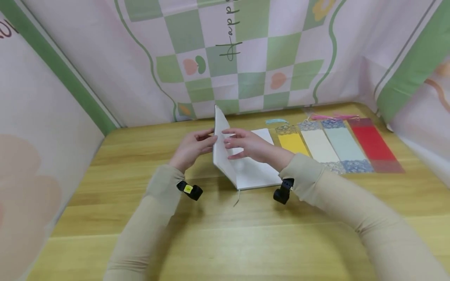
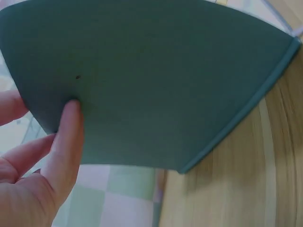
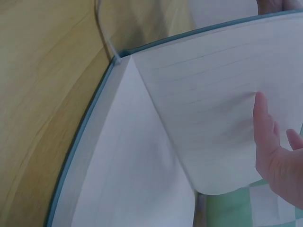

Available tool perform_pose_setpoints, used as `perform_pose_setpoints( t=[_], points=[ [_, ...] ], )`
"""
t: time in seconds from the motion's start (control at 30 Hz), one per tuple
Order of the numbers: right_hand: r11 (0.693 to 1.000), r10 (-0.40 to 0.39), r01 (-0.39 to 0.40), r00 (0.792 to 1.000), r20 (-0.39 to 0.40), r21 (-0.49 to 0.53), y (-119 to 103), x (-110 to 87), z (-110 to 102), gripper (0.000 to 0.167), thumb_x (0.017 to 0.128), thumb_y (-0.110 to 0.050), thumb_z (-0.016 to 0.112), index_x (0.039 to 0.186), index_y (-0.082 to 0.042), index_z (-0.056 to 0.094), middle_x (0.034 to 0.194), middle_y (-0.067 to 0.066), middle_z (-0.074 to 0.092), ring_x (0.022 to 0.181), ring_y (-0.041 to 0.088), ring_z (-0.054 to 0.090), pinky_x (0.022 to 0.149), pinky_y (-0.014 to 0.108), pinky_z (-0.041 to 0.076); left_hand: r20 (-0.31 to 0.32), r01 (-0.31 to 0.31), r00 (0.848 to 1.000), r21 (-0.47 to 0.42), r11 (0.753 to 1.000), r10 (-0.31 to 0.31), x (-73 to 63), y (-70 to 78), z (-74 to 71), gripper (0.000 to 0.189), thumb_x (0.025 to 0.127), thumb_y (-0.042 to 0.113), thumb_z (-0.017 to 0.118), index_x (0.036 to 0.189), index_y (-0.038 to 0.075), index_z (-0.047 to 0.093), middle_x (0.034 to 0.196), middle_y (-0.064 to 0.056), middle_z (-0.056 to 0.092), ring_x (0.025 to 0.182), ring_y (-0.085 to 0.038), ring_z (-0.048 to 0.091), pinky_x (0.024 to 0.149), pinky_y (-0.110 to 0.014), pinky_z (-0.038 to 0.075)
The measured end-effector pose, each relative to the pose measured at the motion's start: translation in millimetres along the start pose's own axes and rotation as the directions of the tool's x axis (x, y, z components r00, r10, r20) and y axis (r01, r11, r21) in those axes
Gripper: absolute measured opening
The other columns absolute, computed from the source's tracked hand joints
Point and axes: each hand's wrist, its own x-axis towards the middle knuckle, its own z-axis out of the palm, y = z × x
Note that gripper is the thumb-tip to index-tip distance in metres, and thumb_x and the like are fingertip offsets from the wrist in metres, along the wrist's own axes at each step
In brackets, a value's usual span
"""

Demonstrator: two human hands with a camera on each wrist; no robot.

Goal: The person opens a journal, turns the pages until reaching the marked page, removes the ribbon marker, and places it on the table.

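Note:
An open notebook point(image 1: 258, 173) lies on the wooden table, its left side raised nearly upright and its right-hand pages flat. Seen from the left wrist, its cover point(image 2: 156, 85) is plain dark green. My left hand point(image 1: 188, 150) pinches the raised side by its outer edge, the thumb on the cover and other fingers partly hidden behind it. Inside the fold, my right hand point(image 1: 251, 145) has its fingers stretched toward the raised lined page point(image 3: 203, 104), a fingertip touching it in the right wrist view. A thin ribbon point(image 1: 237, 199) hangs from the spine's near end.
To the right lie several flat bookmark-like strips: a yellow one point(image 1: 292, 143), a white one point(image 1: 319, 144), a pale blue one point(image 1: 346, 144) and a red one point(image 1: 374, 144). Pink tassels point(image 1: 330, 117) lie behind them. A patterned curtain point(image 1: 218, 58) hangs at the table's back.

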Motion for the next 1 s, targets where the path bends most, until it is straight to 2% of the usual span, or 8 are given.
perform_pose_setpoints(
  t=[0.27,0.37,0.47,0.63,0.8,0.83,0.9,1.0],
  points=[
    [0.999,-0.013,0.014,1.0,-0.023,0.033,-4,-7.7,-8,0.048,0.103,-0.017,0.035,0.149,-0.006,0.024,0.144,0.025,0.029,0.132,0.04,0.034,0.096,0.052,0.047,0.076,-0.073,0.994,-0.007,0.997,0.074,-4.4,-1.6,24.7,0.045,0.099,0.01,0.048,0.142,0.003,0.04,0.126,-0.021,0.053,0.114,-0.031,0.055,0.094,-0.032,0.051],
    [1.0,-0.018,0.018,0.999,-0.032,0.01,-7,-12.7,-15,0.05,0.103,-0.019,0.036,0.149,-0.004,0.022,0.146,0.025,0.031,0.133,0.041,0.034,0.099,0.055,0.043,0.117,-0.125,0.987,0.116,0.985,0.111,-5.0,-8.1,32.6,0.05,0.097,0.01,0.052,0.145,0.009,0.038,0.128,-0.017,0.052,0.117,-0.028,0.054,0.094,-0.033,0.052],
    [1.0,-0.012,0.012,0.999,-0.043,-0.019,-10,-19.1,-24,0.052,0.102,-0.019,0.037,0.149,-0.002,0.02,0.147,0.025,0.032,0.134,0.041,0.034,0.102,0.057,0.04,0.192,-0.202,0.969,0.264,0.943,0.154,-4.5,-16.3,41.2,0.057,0.094,0.012,0.058,0.147,0.012,0.034,0.136,-0.014,0.049,0.121,-0.028,0.053,0.095,-0.034,0.051],
    [0.999,0.01,-0.012,0.997,-0.075,-0.036,-11,-33.0,-43,0.053,0.101,-0.013,0.037,0.149,-0.003,0.018,0.146,0.026,0.031,0.134,0.039,0.033,0.102,0.052,0.042,0.306,-0.262,0.944,0.461,0.848,0.126,-6.7,-28.5,53.2,0.067,0.09,0.016,0.065,0.148,0.013,0.031,0.149,-0.013,0.033,0.129,-0.029,0.044,0.098,-0.034,0.049],
    [0.996,0.022,-0.03,0.995,-0.097,-0.083,-4,-48.2,-62,0.055,0.101,-0.008,0.035,0.15,0.001,0.012,0.151,0.028,0.018,0.138,0.041,0.023,0.106,0.057,0.035,0.392,-0.336,0.918,0.676,0.656,0.066,-9.9,-33.7,61.6,0.068,0.089,0.027,0.066,0.148,0.018,0.033,0.156,-0.009,0.024,0.138,-0.029,0.031,0.111,-0.041,0.035],
    [0.995,0.028,-0.038,0.995,-0.1,-0.096,-2,-50.7,-65,0.056,0.101,-0.008,0.035,0.15,0.002,0.01,0.152,0.029,0.015,0.139,0.042,0.021,0.107,0.058,0.033,0.41,-0.349,0.911,0.695,0.629,0.053,-10.4,-34.5,63.1,0.067,0.09,0.027,0.066,0.148,0.018,0.033,0.156,-0.01,0.022,0.14,-0.029,0.028,0.113,-0.042,0.032],
    [0.99,0.044,-0.06,0.992,-0.119,-0.13,5,-55.0,-73,0.057,0.1,-0.006,0.036,0.149,0.003,0.009,0.153,0.029,0.011,0.139,0.043,0.02,0.107,0.059,0.032,0.442,-0.367,0.897,0.719,0.591,0.019,-10.6,-36.4,66.3,0.066,0.09,0.027,0.065,0.147,0.018,0.034,0.157,-0.011,0.019,0.142,-0.029,0.025,0.115,-0.041,0.029],
    [0.974,0.084,-0.115,0.984,-0.159,-0.194,16,-58.7,-82,0.058,0.098,-0.003,0.038,0.149,0.004,0.01,0.148,0.03,0.019,0.129,0.038,0.034,0.105,0.055,0.038,0.476,-0.391,0.879,0.749,0.535,-0.022,-10.5,-40.0,70.8,0.063,0.091,0.025,0.065,0.146,0.018,0.036,0.157,-0.012,0.017,0.142,-0.029,0.024,0.115,-0.038,0.028]
  ],
)
